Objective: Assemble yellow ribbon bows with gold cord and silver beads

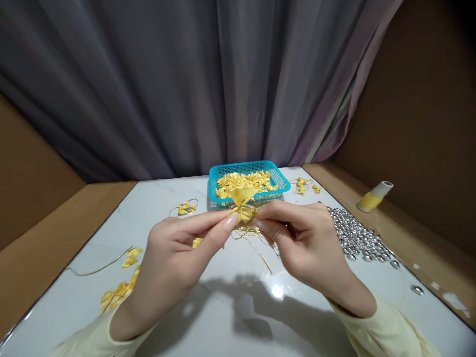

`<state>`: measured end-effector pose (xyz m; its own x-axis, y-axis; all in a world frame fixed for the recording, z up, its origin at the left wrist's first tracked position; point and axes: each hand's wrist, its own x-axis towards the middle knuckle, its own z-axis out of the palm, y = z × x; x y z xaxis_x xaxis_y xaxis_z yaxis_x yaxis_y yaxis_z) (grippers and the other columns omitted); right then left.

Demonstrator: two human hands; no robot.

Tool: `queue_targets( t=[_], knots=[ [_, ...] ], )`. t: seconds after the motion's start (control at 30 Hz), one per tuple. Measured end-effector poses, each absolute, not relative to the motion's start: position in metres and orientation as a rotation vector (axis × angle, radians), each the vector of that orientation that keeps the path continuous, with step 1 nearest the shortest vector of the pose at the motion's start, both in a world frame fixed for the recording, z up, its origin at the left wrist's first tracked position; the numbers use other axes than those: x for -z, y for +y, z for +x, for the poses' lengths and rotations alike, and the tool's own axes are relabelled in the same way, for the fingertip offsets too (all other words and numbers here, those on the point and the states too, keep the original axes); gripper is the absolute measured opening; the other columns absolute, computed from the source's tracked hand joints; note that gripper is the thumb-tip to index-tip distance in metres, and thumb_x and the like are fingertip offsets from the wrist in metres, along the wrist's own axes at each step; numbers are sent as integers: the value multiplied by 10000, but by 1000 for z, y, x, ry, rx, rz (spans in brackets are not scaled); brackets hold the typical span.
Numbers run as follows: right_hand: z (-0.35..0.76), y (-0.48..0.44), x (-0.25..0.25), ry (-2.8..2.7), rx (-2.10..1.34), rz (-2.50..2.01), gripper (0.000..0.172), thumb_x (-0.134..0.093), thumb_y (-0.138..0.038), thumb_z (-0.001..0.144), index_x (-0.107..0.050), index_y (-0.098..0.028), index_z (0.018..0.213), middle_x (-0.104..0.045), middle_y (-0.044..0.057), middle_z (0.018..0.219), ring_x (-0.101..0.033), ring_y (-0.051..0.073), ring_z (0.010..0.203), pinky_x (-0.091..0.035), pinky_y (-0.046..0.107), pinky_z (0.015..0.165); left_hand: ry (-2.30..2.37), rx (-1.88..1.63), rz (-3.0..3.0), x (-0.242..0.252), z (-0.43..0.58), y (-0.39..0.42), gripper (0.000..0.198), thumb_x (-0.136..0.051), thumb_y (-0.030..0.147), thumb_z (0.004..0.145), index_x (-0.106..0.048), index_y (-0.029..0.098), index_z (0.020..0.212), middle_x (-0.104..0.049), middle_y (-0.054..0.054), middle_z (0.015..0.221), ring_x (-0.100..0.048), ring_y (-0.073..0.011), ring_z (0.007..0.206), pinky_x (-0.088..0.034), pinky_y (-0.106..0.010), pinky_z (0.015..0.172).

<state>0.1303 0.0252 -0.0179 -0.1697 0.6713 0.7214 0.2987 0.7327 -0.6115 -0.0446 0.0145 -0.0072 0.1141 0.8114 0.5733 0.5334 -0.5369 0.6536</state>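
A small yellow ribbon bow (243, 203) is held up above the white table (230, 307), between both hands. My left hand (174, 258) pinches it from the left with thumb and forefinger. My right hand (305, 243) pinches it from the right, fingers closed. Thin gold cord (256, 245) is wound round the bow's middle and dangles in loops below the fingers. Behind the bow stands a teal plastic basket (213, 186) filled with several more yellow bows.
Loose yellow bows lie at the front left (119, 290) and at the back left (186, 208) and right (303, 186). A heap of small silver metal pieces (357, 238) lies to the right. A spool of yellow thread (374, 197) rests on the brown ledge. Grey curtain behind.
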Motion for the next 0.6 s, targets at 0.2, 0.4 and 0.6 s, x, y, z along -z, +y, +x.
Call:
queue_targets(
  t=[0.2,0.4,0.6],
  knots=[
    [129,26,18,-1760,-405,-777,184,-511,30,694,-584,-115,607,-433,-67,467,-354,20,401,-294,139,410,1365,-1416,2101,6,-44,14,142,-633,277,798,-764,264,744,-640,57,505,-524,-114,419,-380,-220,383],
    [131,25,17,-1767,-414,-790,176,-511,2,719,-586,-121,618,-428,-62,467,-347,32,406,-292,153,405,1363,-1424,2112,6,-45,14,125,-651,272,784,-769,260,747,-635,60,499,-511,-107,413,-405,-215,398],
    [131,23,16,-1768,-399,-811,178,-505,-21,728,-556,-144,610,-395,-66,458,-311,41,396,-264,172,385,1348,-1417,2109,7,-47,14,104,-665,259,778,-769,262,771,-682,64,546,-563,-113,440,-432,-210,410]
  ],
)
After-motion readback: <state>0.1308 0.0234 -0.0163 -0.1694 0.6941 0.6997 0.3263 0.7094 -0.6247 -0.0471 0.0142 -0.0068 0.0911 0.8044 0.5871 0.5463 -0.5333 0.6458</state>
